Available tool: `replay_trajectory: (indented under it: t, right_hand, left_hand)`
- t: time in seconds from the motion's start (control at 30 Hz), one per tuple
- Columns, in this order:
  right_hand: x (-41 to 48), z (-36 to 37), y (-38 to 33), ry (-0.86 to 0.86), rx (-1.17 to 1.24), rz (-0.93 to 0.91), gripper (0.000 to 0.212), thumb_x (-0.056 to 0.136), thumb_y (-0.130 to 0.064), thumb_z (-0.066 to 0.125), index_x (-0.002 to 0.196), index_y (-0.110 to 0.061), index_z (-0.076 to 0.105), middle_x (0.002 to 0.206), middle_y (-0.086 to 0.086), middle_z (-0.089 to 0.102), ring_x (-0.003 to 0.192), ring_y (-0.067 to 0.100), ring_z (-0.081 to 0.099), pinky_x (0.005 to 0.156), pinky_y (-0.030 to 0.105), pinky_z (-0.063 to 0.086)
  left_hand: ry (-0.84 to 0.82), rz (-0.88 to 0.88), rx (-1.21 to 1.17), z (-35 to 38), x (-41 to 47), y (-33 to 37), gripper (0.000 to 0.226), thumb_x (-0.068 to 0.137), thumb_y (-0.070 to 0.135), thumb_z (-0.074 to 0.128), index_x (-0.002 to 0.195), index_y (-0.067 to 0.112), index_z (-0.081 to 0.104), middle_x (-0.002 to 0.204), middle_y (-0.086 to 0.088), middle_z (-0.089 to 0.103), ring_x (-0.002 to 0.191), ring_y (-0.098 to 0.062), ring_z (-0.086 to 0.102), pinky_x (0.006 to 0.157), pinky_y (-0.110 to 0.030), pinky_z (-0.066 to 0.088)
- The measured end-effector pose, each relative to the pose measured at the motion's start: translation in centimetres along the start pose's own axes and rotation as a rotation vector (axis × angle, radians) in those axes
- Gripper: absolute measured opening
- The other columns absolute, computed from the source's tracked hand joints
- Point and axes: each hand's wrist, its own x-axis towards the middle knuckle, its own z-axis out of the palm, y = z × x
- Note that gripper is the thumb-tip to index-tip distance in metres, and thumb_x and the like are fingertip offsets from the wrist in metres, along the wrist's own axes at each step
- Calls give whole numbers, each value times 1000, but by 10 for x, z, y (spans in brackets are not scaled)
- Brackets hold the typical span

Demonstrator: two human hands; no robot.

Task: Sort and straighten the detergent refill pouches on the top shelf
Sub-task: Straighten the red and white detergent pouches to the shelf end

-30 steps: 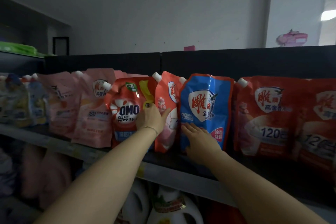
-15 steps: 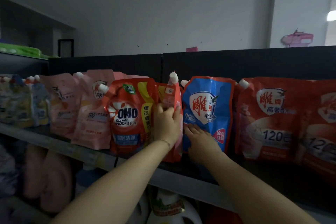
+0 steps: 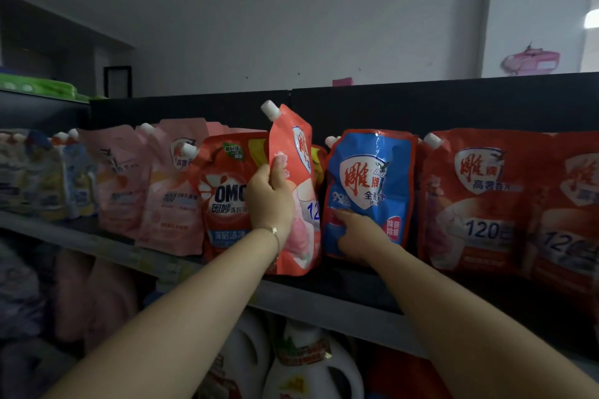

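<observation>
Mid-frame, left hand (image 3: 270,201) is gripping the red pouch (image 3: 296,191) to pull it out, probably for re-sorting, while right hand (image 3: 355,233), fingers loosely curled, props the blue pouch (image 3: 372,185).

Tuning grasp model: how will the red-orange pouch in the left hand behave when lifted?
Red-orange pouch looks soft-walled and bulging, so likely floppy, sagging around the left hand. Glossy film suggests it may slip. Filled look hints at fair weight for its size.
</observation>
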Motion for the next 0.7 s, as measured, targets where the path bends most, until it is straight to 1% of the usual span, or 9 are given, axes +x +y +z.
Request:
replay_trajectory:
  t: [0.07,0.17,0.23,0.33,0.47,0.57,0.63,0.67,0.7]
  right_hand:
    - [1,-5,-3,-19,64,40,47,96,-23,48,143,-23,41,143,8,47,125,30,47,100,35,42]
    - [-2,-10,-8,-4,256,52,36,103,-28,37,130,-13,54,129,11,55,114,27,51,90,28,39]
    - [-10,-14,-12,-2,527,30,31,104,-25,36,110,-8,62,106,6,60,100,22,53,84,26,39]
    - [-21,-25,-15,3,959,80,29,103,-27,40,88,-16,62,82,-1,64,77,15,60,67,25,47]
    - [-33,-48,-1,160,955,115,29,101,-25,46,80,-13,62,64,2,62,48,10,54,46,21,43]
    - [-49,-66,23,324,992,170,26,98,-16,52,82,-2,66,69,8,66,57,15,61,65,29,54]
    - [-59,-77,44,442,859,245,26,96,-19,54,79,-3,67,66,7,62,49,9,58,52,21,49]
    - [-61,-83,55,511,779,291,25,95,-20,55,78,-7,68,65,6,62,50,9,58,50,20,47]
    - [-63,-89,66,585,709,326,26,95,-21,55,75,-10,68,67,5,62,58,14,61,55,24,47]
  left_hand:
    - [-23,62,-12,-12,-2,6,33,101,34,45,103,15,71,92,13,65,81,4,60,68,-2,43]
    - [-43,108,-51,-24,-1,15,28,101,28,45,104,16,70,94,16,64,80,13,58,70,3,40]
    - [-51,117,-77,-28,0,23,25,101,27,45,100,21,69,92,18,64,81,12,59,72,2,41]
    - [-58,139,-139,-25,-2,37,27,102,25,45,104,16,70,95,15,65,84,13,58,75,0,42]
    - [-68,108,-237,-8,-9,53,25,102,24,45,102,15,69,93,14,65,78,13,60,73,-2,44]
    - [-125,92,-242,13,-20,59,27,102,25,43,104,17,68,91,17,63,76,15,59,69,1,41]
    - [-176,90,-205,30,-30,60,28,103,28,41,106,18,68,90,20,61,84,8,59,72,0,42]
    - [-206,85,-178,39,-34,58,29,103,31,41,104,22,67,91,19,62,89,2,61,78,-6,45]
    - [-233,85,-145,51,-36,53,30,102,36,39,101,24,67,93,15,65,92,-6,63,84,-17,49]
